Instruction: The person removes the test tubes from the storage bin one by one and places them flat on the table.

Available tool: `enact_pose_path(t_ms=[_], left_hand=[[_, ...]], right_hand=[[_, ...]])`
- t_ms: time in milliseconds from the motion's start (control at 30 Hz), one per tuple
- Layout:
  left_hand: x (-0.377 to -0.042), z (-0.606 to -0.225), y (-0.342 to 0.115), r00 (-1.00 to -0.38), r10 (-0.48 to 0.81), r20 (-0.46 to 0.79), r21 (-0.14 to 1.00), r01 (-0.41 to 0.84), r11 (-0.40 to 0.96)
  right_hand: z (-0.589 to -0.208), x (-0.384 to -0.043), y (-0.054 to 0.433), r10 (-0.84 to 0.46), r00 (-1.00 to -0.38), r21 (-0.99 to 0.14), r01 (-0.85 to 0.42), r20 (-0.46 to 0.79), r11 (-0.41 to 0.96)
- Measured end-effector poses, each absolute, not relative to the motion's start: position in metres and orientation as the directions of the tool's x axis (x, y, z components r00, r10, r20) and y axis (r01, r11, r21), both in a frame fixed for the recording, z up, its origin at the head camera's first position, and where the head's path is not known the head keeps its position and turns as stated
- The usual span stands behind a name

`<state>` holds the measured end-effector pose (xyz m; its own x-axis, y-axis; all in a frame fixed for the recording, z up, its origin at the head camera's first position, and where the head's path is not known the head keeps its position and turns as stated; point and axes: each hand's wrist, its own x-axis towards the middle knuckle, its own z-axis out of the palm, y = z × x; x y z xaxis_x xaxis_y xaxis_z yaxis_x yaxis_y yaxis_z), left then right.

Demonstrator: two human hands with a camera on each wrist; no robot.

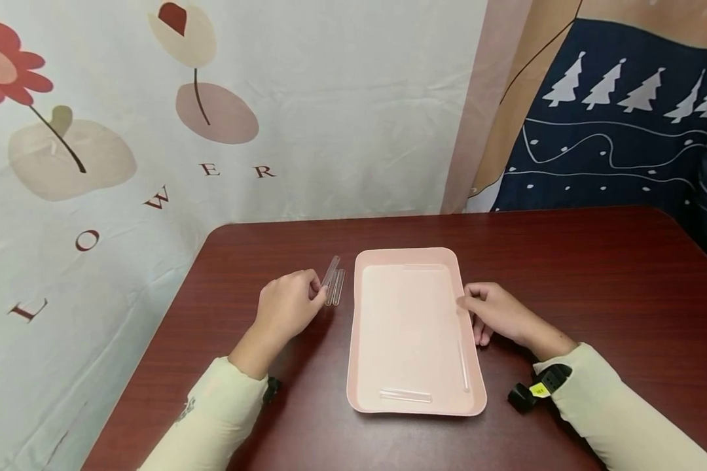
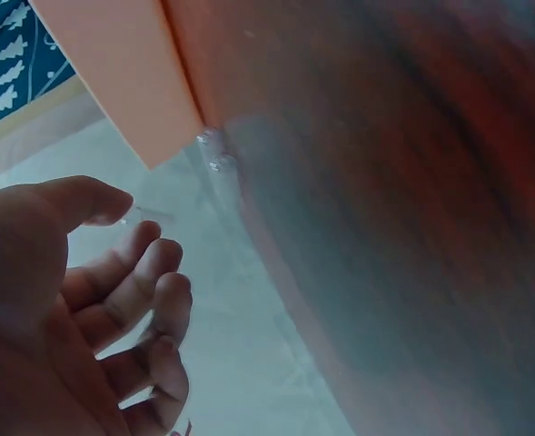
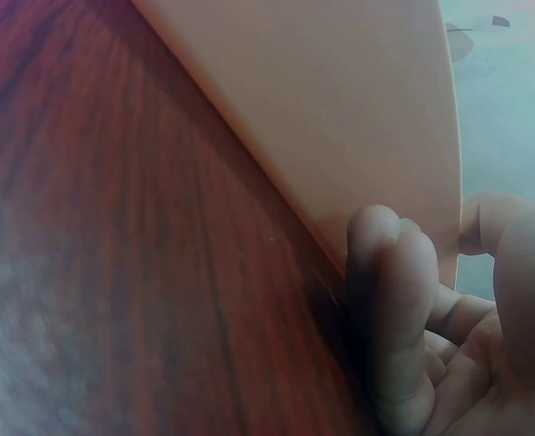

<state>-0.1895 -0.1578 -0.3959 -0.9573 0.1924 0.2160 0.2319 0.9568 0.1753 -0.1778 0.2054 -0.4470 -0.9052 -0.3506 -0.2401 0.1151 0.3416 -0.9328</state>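
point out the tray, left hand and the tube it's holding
Tray point(image 1: 409, 327): head view, bare middle of its floor
Left hand point(image 1: 289, 303): head view, back of the hand
Held tube point(image 1: 332, 269): head view, middle of its visible length

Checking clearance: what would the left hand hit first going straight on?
Likely the two clear tubes on the table, close beside the left hand and its pinched tube. Height is unclear; it might pass above them toward the pink tray.
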Motion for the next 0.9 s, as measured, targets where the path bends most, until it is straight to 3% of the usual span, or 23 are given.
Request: enact_pose_path(t_ms=[900], left_hand=[[-0.1925,-0.4017,-0.1627,-0.985,0.168,-0.041,0.106,0.163,0.981]], right_hand=[[-0.4469,-0.1774,0.2047,-0.343,-0.907,-0.930,0.119,-0.244,0.348]])
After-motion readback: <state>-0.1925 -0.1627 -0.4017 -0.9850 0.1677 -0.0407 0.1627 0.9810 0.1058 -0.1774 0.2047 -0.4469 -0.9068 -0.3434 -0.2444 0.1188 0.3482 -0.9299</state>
